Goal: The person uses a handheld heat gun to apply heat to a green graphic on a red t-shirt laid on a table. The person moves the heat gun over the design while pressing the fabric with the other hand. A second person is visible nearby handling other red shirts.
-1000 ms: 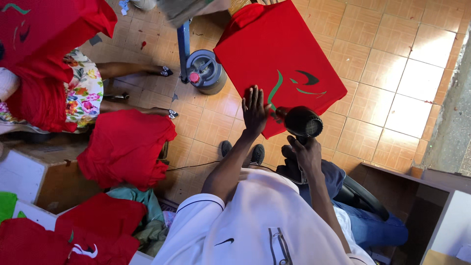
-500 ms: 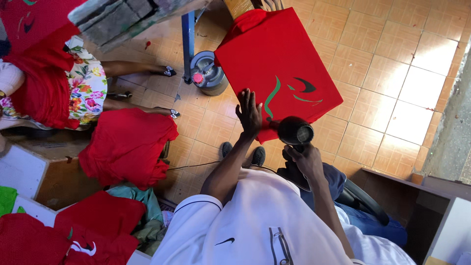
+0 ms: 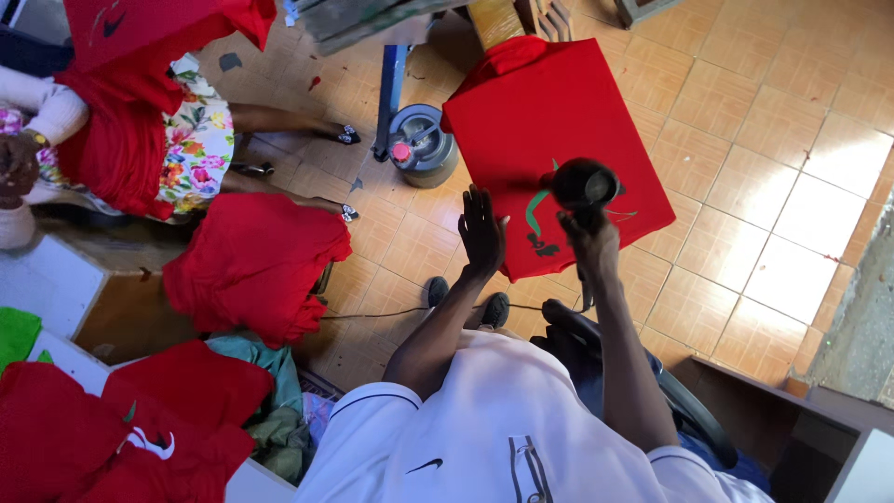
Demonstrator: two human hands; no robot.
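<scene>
Two hands are raised over a red shirt (image 3: 559, 121) that is stretched flat on a board above the tiled floor (image 3: 773, 186). The left hand (image 3: 481, 233) is laid open on the near edge of the shirt, its fingers spread and straight. The right hand (image 3: 591, 244) is closed around the handle of a black hair dryer (image 3: 584, 184), which is held just over a green and black print on the shirt. A grey canister (image 3: 421, 144) with a red cap is seen on the floor beside a blue post (image 3: 389, 88), near the shirt's left edge. A heap of red cloth (image 3: 251, 265) is piled further left, well apart from the hands. Another person in a flowered skirt (image 3: 200, 140) is seated at the far left, with more red cloth held up.
</scene>
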